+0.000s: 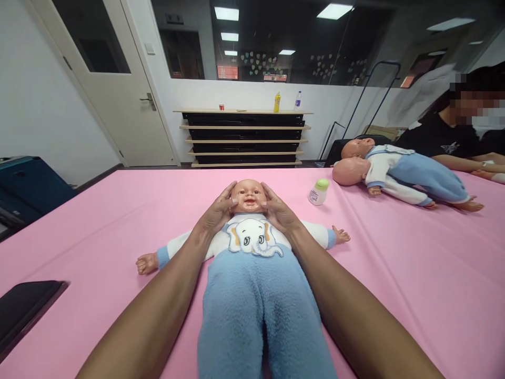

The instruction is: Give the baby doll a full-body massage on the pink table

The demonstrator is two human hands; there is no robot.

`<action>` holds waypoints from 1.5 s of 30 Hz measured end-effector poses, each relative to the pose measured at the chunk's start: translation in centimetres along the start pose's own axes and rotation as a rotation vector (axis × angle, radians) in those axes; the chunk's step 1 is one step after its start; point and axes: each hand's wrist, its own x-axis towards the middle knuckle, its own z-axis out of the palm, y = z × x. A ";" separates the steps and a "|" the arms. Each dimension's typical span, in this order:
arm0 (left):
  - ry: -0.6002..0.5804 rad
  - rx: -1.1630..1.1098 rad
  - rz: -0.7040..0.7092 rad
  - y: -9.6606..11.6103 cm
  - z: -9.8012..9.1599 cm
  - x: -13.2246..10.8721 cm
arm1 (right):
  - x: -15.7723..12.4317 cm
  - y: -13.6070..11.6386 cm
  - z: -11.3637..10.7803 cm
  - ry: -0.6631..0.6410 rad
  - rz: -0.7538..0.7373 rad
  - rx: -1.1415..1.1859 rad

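Observation:
A baby doll (pixel 258 295) lies on its back on the pink sheet (pixel 130 205), head at the far end and arms spread. It wears blue trousers and a white top with an elephant patch (pixel 254 237). My left hand (pixel 216 213) cups one side of the doll's head (pixel 248 192), fingers along the side and thumb on the cheek. On the opposite side my right hand (pixel 280 210) holds the head the same way, its thumb at the other cheek. Between my hands the doll's face shows, looking up.
A small white bottle with a green cap (pixel 319 192) stands right of the doll's head. Farther right lie two more dolls (pixel 410 168), near a seated person in black (pixel 445 131). A black flat object (pixel 29 302) rests at left. Behind the table are stacked boards (pixel 244 127).

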 end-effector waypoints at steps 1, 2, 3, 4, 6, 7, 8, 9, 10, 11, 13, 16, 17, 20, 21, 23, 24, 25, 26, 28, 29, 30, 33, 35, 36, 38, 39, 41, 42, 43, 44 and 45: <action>0.016 0.036 0.007 0.0 0.0 0.0 | -0.1 -0.1 0.1 0.009 -0.005 -0.036; 0.031 0.083 0.015 -0.1 0.0 0.1 | -0.2 -0.1 0.1 0.020 -0.011 -0.077; 0.044 0.126 0.024 -0.2 0.1 0.1 | -0.2 -0.2 0.2 0.025 -0.015 -0.110; 0.055 0.152 0.029 -0.2 0.1 0.1 | -0.2 -0.2 0.2 0.026 -0.019 -0.126; 0.053 0.136 0.020 -0.2 0.1 0.0 | -0.2 -0.1 0.1 0.012 -0.024 -0.097; 0.042 0.105 0.008 -0.1 0.1 0.0 | -0.1 -0.1 0.0 -0.002 -0.022 -0.064; 0.029 0.070 -0.005 -0.1 0.1 0.0 | -0.1 -0.1 -0.1 -0.019 -0.017 -0.029; 0.015 0.039 -0.016 -0.1 0.1 0.0 | 0.0 0.0 -0.1 -0.034 -0.012 0.000; 0.008 0.022 -0.022 0.0 0.1 0.0 | 0.0 0.0 -0.1 -0.039 -0.010 0.012; 0.012 0.026 -0.021 0.0 0.1 0.0 | 0.0 0.0 -0.1 -0.030 -0.008 0.001; 0.046 0.086 -0.003 -0.1 0.2 0.0 | 0.0 0.0 0.1 0.032 -0.014 -0.073; 0.108 0.176 0.027 -0.1 0.3 0.0 | -0.1 0.0 0.3 0.093 -0.035 -0.152; 0.108 0.170 0.026 0.0 0.3 -0.1 | -0.1 0.0 0.3 0.076 -0.036 -0.134; 0.055 0.079 -0.001 0.3 0.5 -0.3 | 0.0 0.1 0.0 -0.019 -0.018 -0.016; 0.039 0.056 -0.008 0.3 0.5 -0.3 | 0.0 0.1 0.0 -0.036 -0.015 0.007; 0.047 0.069 -0.007 0.3 0.6 -0.3 | -0.1 0.2 -0.2 -0.024 -0.026 -0.013; 0.064 0.098 -0.003 0.3 0.6 -0.2 | -0.1 0.3 -0.2 -0.005 -0.035 -0.047; 0.079 0.130 0.001 0.2 0.7 -0.2 | -0.1 0.3 -0.3 0.015 -0.044 -0.081; 0.084 0.155 0.002 0.2 0.7 -0.1 | -0.1 0.4 -0.4 0.028 -0.049 -0.105; 0.069 0.166 0.003 0.2 0.7 -0.1 | 0.0 0.4 -0.5 0.019 -0.043 -0.099; 0.058 0.163 0.001 0.3 0.7 -0.1 | 0.1 0.5 -0.6 0.003 -0.039 -0.073; 0.047 0.165 -0.003 0.3 0.7 -0.2 | 0.3 0.5 -0.6 -0.014 -0.037 -0.042; 0.049 0.247 -0.011 0.3 0.6 -0.2 | 0.9 0.9 -0.5 -0.015 -0.046 0.026; 0.090 0.366 0.004 -0.2 0.3 0.2 | 1.4 1.3 -0.4 0.050 -0.069 -0.020; 0.131 0.443 0.025 -0.5 0.2 0.4 | 1.6 1.5 -0.4 0.109 -0.096 -0.097; 0.221 0.644 0.073 -1.1 0.1 0.7 | 1.6 1.6 -0.5 0.243 -0.153 -0.327; 0.263 0.766 0.101 -1.3 0.0 0.7 | 1.3 1.6 -0.6 0.318 -0.182 -0.478; 0.329 1.033 0.163 -1.5 -0.2 0.0 | 0.0 1.3 -0.7 0.441 -0.229 -0.795; 0.350 1.165 0.194 -1.5 -0.4 -0.6 | -0.9 1.0 -0.8 0.470 -0.243 -0.953; 0.360 1.287 0.221 -1.4 -0.6 -1.4 | -2.0 0.8 -0.9 0.473 -0.248 -1.095; 0.363 1.397 0.243 -1.4 -0.9 -2.3 | -3.1 0.6 -1.1 0.458 -0.246 -1.213; 0.353 1.495 0.258 -1.3 -1.3 -3.3 | -4.3 0.3 -1.3 0.434 -0.241 -1.303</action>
